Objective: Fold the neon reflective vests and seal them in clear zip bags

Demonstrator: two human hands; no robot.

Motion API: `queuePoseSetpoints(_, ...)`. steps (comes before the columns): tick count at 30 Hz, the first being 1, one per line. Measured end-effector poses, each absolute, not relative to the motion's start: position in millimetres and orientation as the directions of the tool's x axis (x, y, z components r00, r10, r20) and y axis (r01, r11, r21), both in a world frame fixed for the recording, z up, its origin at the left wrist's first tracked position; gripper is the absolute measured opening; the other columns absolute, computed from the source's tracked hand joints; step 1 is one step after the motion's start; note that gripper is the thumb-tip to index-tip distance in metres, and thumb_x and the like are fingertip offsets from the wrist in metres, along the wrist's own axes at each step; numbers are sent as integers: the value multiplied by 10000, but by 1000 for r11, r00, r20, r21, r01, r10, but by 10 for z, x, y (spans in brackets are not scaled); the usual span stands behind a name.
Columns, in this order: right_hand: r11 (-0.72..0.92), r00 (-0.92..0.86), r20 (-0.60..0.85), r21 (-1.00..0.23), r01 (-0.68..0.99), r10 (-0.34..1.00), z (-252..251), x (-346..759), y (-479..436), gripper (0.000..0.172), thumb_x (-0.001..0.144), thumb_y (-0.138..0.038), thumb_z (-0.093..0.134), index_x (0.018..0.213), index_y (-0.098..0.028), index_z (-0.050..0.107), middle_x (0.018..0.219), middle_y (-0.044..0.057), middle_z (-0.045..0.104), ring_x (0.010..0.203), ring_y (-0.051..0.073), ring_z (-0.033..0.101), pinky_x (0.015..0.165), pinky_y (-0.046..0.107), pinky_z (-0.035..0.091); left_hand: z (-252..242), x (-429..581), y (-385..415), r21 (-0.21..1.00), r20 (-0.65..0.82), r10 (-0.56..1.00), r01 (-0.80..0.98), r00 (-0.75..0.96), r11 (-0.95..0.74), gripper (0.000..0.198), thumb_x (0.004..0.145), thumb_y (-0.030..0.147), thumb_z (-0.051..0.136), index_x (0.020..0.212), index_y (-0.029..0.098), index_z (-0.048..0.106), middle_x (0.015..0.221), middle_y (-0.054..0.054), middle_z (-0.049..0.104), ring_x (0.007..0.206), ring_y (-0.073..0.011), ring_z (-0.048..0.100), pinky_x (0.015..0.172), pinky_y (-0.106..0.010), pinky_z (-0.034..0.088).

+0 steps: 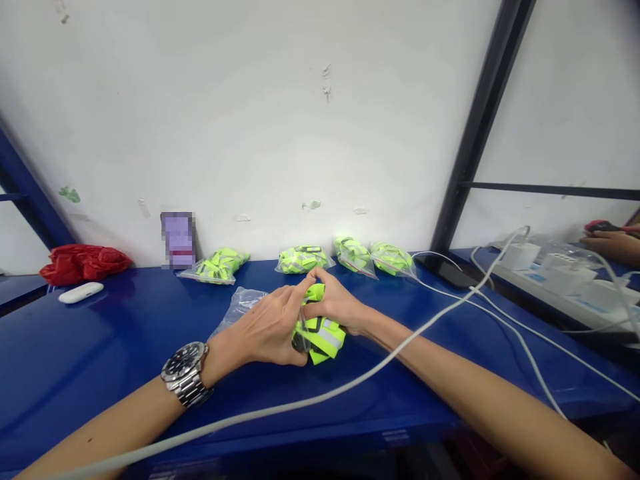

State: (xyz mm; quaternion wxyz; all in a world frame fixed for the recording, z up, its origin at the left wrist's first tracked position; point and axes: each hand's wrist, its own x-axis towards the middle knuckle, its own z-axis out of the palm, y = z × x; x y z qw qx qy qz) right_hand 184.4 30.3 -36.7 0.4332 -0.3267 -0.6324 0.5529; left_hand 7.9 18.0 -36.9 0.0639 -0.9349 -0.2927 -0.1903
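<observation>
Between my hands is a folded bundle of neon-yellow reflective straps (327, 340) with grey reflective bands, held low over the blue table. My left hand (273, 323), with a watch on its wrist, is closed on a clear plastic bag (243, 303) whose opening lies against the bundle. Some of that bag trails behind the left hand. My right hand (337, 303) grips the top of the reflective straps, its fingertips meeting those of the left hand. The left fingers partly cover where bag and straps meet.
Bagged neon-yellow bundles (303, 259) line the wall. Left of them are a propped phone (179, 240), a red plastic bag (85, 263) and a white case (81, 292). A white cable (360, 380) crosses before my arms. Right are a dark phone (444, 270), chargers (520, 255) and another person's hand (613, 245).
</observation>
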Motion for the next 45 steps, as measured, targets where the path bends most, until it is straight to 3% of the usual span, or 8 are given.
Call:
queuePoseSetpoints(9,413,-336,341,-894,173,878,-417,1835,346,577,580,-277,788,1004,-239,398,794,-47,494,680,127,479,614,253,416,-366,91,166,-80,436,508,594,743,-801,1140,589,324,666,1459,138,-47,1230,-180,514,951,-305,570,800,-434,471)
queuePoseSetpoints(16,144,-620,198,-980,-137,759,-274,2028,283,678,578,-214,789,1102,-261,361,941,-25,510,805,144,551,674,258,479,-295,73,173,-188,456,546,676,702,-712,1140,577,389,683,1452,115,5,1053,-133,580,906,-310,572,829,-437,430)
queuePoseSetpoints(22,333,-507,345,-935,-119,790,-345,1939,301,649,582,-171,749,1138,-257,427,1059,1,468,833,133,521,668,233,457,-313,80,190,-276,446,489,635,750,-721,1101,612,369,650,1444,125,-29,990,-118,571,862,-303,563,786,-446,438)
queuePoseSetpoints(31,542,-324,455,-795,272,829,-470,1699,326,615,659,-194,638,1181,-269,321,614,-82,468,549,153,470,575,271,354,-355,103,206,-239,445,401,538,801,-809,1089,616,181,609,1450,147,-91,1066,-126,530,934,-296,521,831,-454,453)
queuePoseSetpoints(35,506,-269,432,-777,373,861,-455,1692,322,570,667,-214,627,1156,-266,337,572,-96,456,507,153,456,544,267,338,-343,104,194,-146,439,455,561,775,-815,1111,595,187,644,1452,177,-62,1145,-135,517,1013,-310,519,837,-432,461)
queuePoseSetpoints(39,473,-477,341,-861,187,810,-303,1866,323,644,609,-178,721,1167,-238,407,983,18,550,868,187,574,726,281,459,-325,125,184,-79,422,530,612,736,-787,1164,558,285,701,1450,172,-38,1117,-130,550,979,-328,567,833,-465,459)
queuePoseSetpoints(41,305,-606,226,-952,29,763,-210,1986,316,705,601,-171,748,1213,-253,406,1137,38,494,1013,189,553,804,279,482,-324,127,192,-69,407,552,627,728,-776,1188,535,322,716,1445,156,-28,1090,-127,564,926,-322,588,829,-477,458)
queuePoseSetpoints(45,-41,-808,65,-993,-109,586,-134,2148,314,834,619,-147,758,1321,-311,340,1109,15,526,864,151,618,727,277,531,-341,102,212,-64,430,530,610,731,-790,1205,527,354,730,1429,141,-41,1103,-143,562,928,-329,592,825,-480,463)
